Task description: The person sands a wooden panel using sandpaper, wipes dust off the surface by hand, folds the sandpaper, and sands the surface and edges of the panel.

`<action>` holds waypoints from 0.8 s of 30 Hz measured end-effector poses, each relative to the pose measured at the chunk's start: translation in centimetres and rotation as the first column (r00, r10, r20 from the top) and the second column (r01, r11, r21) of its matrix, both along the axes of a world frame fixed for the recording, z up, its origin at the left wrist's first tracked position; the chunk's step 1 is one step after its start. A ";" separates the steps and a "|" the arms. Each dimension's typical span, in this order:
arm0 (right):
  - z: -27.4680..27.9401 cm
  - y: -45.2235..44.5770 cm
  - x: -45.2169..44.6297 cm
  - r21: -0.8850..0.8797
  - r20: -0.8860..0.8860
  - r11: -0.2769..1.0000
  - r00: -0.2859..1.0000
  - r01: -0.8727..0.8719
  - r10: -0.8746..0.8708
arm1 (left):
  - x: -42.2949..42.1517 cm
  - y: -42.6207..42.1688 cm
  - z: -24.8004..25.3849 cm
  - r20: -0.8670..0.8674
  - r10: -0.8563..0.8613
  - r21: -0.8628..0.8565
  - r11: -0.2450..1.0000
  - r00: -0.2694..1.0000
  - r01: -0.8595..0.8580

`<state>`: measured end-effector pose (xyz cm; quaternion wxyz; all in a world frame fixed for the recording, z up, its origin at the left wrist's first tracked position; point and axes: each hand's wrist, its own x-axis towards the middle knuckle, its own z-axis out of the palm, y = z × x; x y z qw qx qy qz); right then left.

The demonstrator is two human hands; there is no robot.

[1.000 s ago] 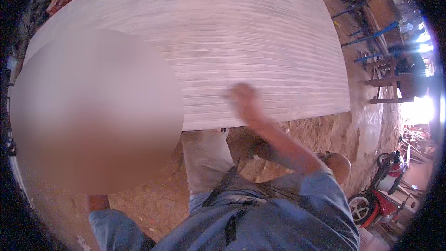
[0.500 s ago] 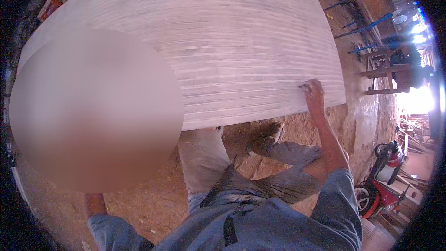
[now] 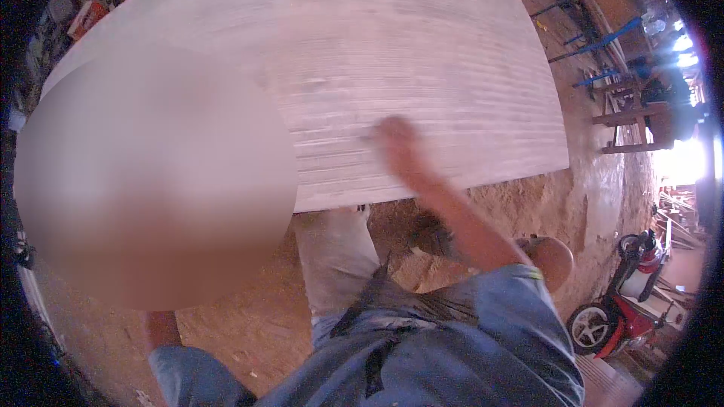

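Note:
A large pale board [image 3: 452, 68] with many narrow grooves or streaks running along it lies in front of me. Over its near half is my right hand [image 3: 397, 136], smeared by motion. Its rounded outline looks closed like a fist; a small dark edge shows at its left side, too blurred to name. My left hand is hidden behind a round blurred patch that covers the left part of the view. Only my left forearm [image 3: 162, 329] shows below that patch, so its fingers cannot be seen.
Brown, dusty ground [image 3: 249, 332] lies below the board. A red motorbike [image 3: 622, 316] stands at the lower right. Past the board's right end are a wooden frame [image 3: 630, 117] and blue metal bars [image 3: 603, 41]. A red-orange object [image 3: 87, 19] sits at the upper left.
My right hand has swept left along the board from near its right end to about its middle, the forearm swinging with it. The view has shifted slightly.

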<state>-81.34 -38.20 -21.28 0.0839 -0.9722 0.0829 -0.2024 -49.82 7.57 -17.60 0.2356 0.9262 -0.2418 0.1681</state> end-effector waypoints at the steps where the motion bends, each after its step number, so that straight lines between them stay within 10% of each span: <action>1: -0.8 -4.9 -4.8 0.249 -0.058 0.949 0.981 0.195 -0.186 | -0.3 -0.1 0.3 -0.005 0.034 -0.021 0.999 0.999 -0.034; 2: 3.0 -8.5 -7.9 0.004 -0.196 0.956 0.938 0.294 -0.287 | 0.0 0.0 0.2 -0.017 0.031 -0.022 0.999 0.999 -0.031; 5: 9.5 -13.9 -13.7 0.189 -0.198 0.898 0.911 0.397 -0.361 | 0.6 0.2 0.0 0.054 -0.001 0.052 0.999 0.999 -0.002; 8: 2.3 -9.3 -9.0 -0.115 0.079 0.975 0.980 0.191 -0.183 | 0.5 0.3 0.2 0.022 0.032 0.061 0.998 0.999 -0.033; 16: 6.9 12.5 12.2 0.255 0.060 0.926 0.960 -0.279 0.273 | 1.0 0.3 -0.4 -0.022 0.033 0.018 0.999 0.999 -0.032; 20: 2.9 -0.2 0.5 -0.007 -0.238 0.999 0.971 0.036 -0.037 | 1.0 1.0 -1.4 0.070 -0.021 0.086 0.996 0.997 0.015; 21: 2.2 -4.5 -4.3 -0.083 0.020 0.996 1.000 0.010 -0.009 | 0.7 0.7 -0.8 0.054 0.004 0.058 0.998 0.999 -0.007; 24: 7.2 -13.3 -12.8 -0.028 -0.121 0.961 0.954 0.274 -0.276 | 0.4 -0.1 -0.2 0.017 0.031 0.022 0.999 0.999 -0.031</action>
